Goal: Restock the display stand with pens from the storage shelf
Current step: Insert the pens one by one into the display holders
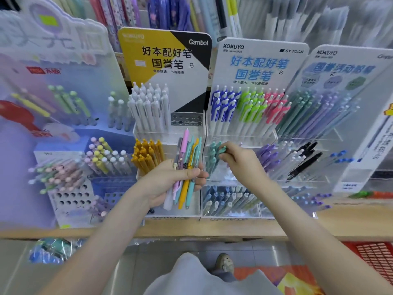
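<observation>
Pastel pens [188,165] upright, bunched, L hand [168,184]

Pen bundle [187,165] in left hand [170,184], teal pen [221,149] in right hand [241,163], at display stand [229,219].

Wooden shelf [350,226]; pen display stands [234,216]

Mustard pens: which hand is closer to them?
Left. The left hand, holding a pen bunch, is right beside the mustard pens; the right hand is farther right, pinching a teal pen.
</observation>
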A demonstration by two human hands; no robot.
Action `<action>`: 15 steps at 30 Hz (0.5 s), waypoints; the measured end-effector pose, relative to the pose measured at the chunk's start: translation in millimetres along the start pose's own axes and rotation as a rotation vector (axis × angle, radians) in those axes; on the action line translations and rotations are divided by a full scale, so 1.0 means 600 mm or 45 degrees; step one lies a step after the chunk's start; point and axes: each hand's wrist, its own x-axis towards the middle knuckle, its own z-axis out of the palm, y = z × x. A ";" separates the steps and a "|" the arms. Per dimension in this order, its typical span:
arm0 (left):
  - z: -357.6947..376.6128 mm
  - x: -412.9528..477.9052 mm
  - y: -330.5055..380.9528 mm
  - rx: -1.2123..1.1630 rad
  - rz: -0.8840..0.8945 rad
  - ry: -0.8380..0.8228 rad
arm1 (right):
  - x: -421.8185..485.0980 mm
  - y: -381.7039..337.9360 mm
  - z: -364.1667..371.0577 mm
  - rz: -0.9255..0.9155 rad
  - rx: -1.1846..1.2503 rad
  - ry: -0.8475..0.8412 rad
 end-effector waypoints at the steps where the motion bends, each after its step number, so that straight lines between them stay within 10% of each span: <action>1: 0.002 0.001 -0.003 0.001 -0.002 0.007 | 0.003 0.002 0.000 -0.007 -0.002 -0.013; 15: 0.024 0.023 -0.031 0.198 0.042 0.093 | -0.020 -0.013 -0.035 -0.040 0.289 0.036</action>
